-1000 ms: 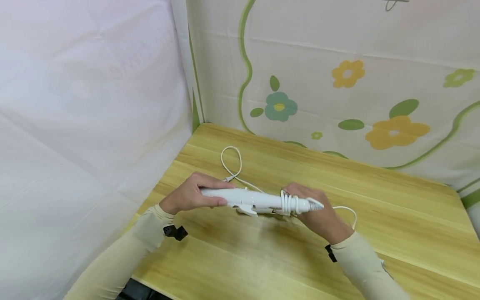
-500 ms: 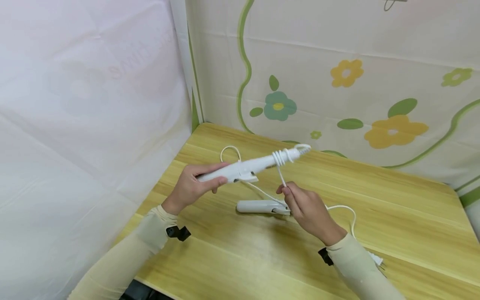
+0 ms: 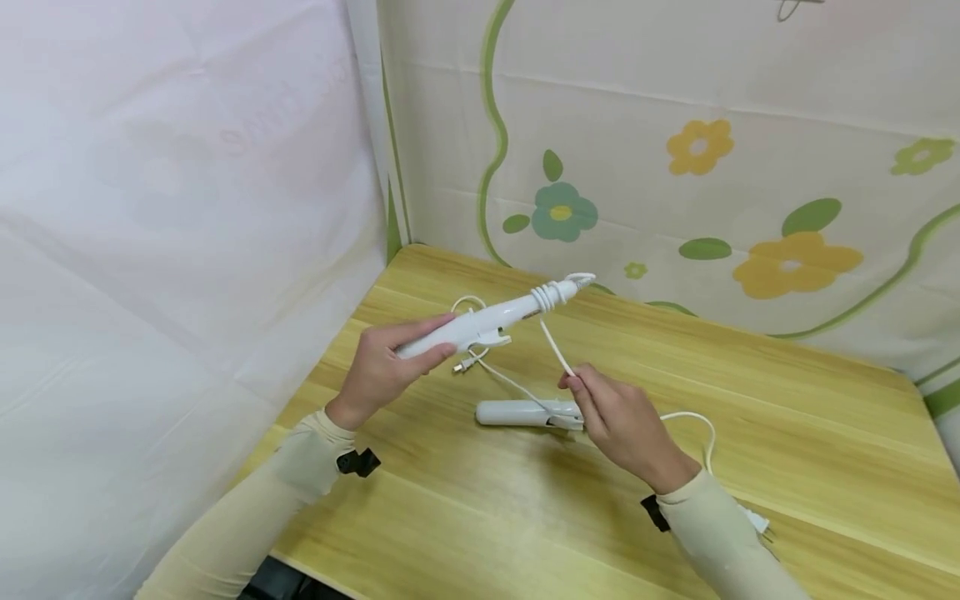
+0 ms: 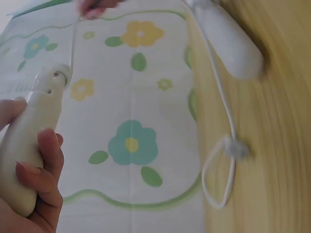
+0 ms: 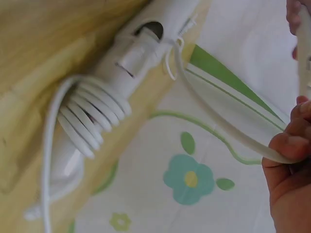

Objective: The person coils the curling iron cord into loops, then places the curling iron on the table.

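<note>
My left hand [image 3: 386,362] grips the thick rounded end of a white curling iron [image 3: 504,312], raised above the table and slanting up to the right. Several loops of its white cord [image 3: 557,348] are wound round the far, thinner end. Between thumb and fingers, my right hand [image 3: 621,421] pinches a length of that cord, which runs up toward the loops. Below lies a second white curling iron [image 3: 513,412], its right part hidden behind my right hand in the head view. The right wrist view shows wound cord loops [image 5: 92,114] on that lower iron.
On the wooden table [image 3: 450,517], a looped cord with a small plug [image 3: 467,364] lies behind the lower iron. Another plug [image 3: 757,521] rests beside my right sleeve. A flowered cloth [image 3: 622,100] backs the table, and a white sheet [image 3: 187,250] hangs at left.
The held curling iron has risen and tilted, its wound end swinging up and left. My right hand has left the loops, drawing a length of cord downward. The lower iron has come into sight.
</note>
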`<state>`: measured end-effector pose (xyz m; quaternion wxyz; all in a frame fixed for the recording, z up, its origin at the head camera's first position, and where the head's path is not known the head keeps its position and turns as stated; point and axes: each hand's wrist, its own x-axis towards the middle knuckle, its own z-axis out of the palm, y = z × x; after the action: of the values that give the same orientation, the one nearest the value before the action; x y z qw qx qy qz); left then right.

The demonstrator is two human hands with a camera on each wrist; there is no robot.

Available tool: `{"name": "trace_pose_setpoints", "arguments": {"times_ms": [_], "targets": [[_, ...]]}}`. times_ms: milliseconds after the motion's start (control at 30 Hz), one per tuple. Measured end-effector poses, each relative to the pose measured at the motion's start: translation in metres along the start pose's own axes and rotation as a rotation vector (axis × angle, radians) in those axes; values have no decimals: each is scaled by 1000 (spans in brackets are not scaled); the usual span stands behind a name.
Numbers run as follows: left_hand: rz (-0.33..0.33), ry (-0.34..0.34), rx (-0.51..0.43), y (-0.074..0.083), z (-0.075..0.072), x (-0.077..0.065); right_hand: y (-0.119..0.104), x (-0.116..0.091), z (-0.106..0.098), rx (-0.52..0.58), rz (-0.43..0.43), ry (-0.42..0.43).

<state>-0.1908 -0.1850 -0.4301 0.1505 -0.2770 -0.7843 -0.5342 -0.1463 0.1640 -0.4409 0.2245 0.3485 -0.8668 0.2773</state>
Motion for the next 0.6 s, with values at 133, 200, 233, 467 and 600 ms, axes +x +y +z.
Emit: {"name": "trace_pose_setpoints", "arguments": {"times_ms": [133, 200, 233, 467, 600], "targets": [[226, -114, 289, -3, 3, -1, 4, 8, -14, -158, -184, 80], [308, -206, 352, -2, 2, -2, 6, 10, -21, -197, -221, 91], [335, -256, 351, -1, 1, -2, 7, 11, -23, -207, -229, 89], [306, -502, 121, 0, -8, -2, 13, 8, -28, -167, -205, 11], [243, -561, 4, -5, -12, -6, 14, 7, -26, -100, -200, -46]]}}
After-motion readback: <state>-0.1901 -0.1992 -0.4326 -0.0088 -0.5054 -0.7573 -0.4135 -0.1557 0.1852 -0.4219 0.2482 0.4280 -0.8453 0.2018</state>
